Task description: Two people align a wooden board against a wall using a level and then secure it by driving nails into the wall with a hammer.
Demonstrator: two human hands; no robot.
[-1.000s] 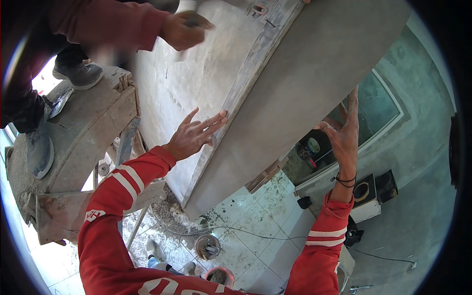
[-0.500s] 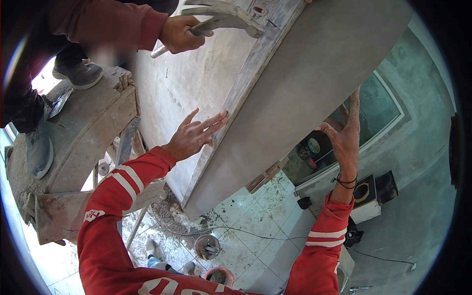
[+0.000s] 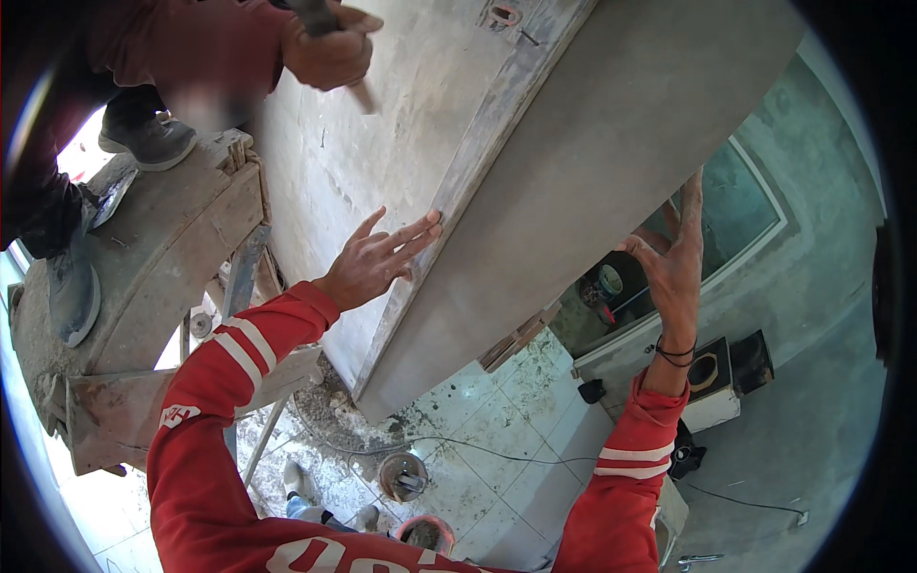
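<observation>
Long grey smooth-faced slab (image 3: 592,181), broad and flat; long axis diagonal, upper end toward the top right edge of the view, lower corner pointing down-left above the pale tiled floor (image 3: 497,449); pressed along a rough plastered wall (image 3: 382,124), a pale mortar-crusted edge strip (image 3: 478,172) between the two.

Left hand (image 3: 377,263): open, fingers spread, fingertips flat on the slab's left edge; grasping nothing.

Right hand (image 3: 673,263): open, fingers extended upward along the slab's lower right edge, palm at the edge; whether touching cannot be told; black bands at the wrist.

Another person's hand (image 3: 325,48): top left, clenched on a dark tool handle (image 3: 310,14) near the wall; shoes on a mortar-stained wooden platform (image 3: 143,286) at the left.

Round metal can (image 3: 403,476) and black cable (image 3: 478,449) on the floor below.
</observation>
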